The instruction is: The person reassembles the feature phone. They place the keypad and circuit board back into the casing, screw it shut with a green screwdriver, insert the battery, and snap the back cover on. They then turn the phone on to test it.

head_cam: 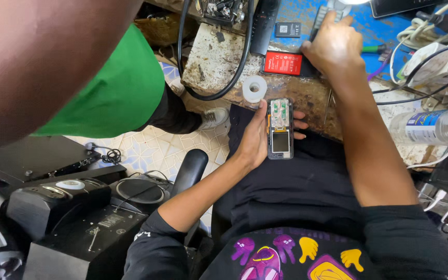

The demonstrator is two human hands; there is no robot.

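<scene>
Worn, stained wooden bench (pixel 219 62): work surface.
R hand (pixel 334 44): reaches across bench, fingers curled on flat red rectangular battery pack (pixel 283 63), whether gripped can't tell.
L hand (pixel 257 140): fingers wrapped round opened small grey phone w/ exposed board (pixel 280 129), braced at bench edge, screen up for access.
White tape roll (pixel 254 88): beside phone.

We see a small opened phone (pixel 280 129), its front cover off, held upright in the left hand (pixel 255 139) at the bench edge: bare keypad board at twelve o'clock, small grey screen at six. Toward one o'clock lies a red-labelled flat battery (pixel 283 63), flat on the bench, touched by the right hand (pixel 335 44).
</scene>
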